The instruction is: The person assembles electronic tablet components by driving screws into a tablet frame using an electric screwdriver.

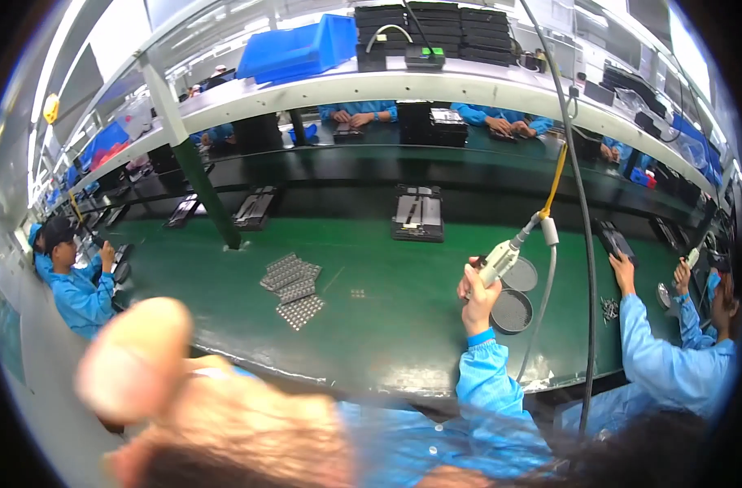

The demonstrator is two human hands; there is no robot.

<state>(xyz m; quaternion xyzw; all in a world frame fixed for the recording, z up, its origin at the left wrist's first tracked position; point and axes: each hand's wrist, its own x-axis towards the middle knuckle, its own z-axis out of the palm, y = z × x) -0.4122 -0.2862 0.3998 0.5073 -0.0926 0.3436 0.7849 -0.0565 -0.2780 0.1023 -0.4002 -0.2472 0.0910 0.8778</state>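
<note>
My right hand (476, 302), in a blue sleeve, is closed around a pale electric screwdriver (499, 260). The tool is tilted above the green bench, and a grey cord runs from its upper right end. Beside that hand are two round dishes, a dark-filled one (512, 312) and a greyer one (521, 275). Very near the camera at lower left, my left hand (216, 407) looms large and blurred, one rounded digit (135, 358) sticking up. Its other fingers are hidden, so its grip cannot be made out.
Dimpled grey sheets (290, 281) lie on the green bench (371, 342). Flat black devices with silver panels (418, 213) line its far side. A black cable (578, 203) hangs before me. Co-workers sit left, right (672, 333) and opposite. Above, a shelf (306, 93) carries a blue bin (302, 49).
</note>
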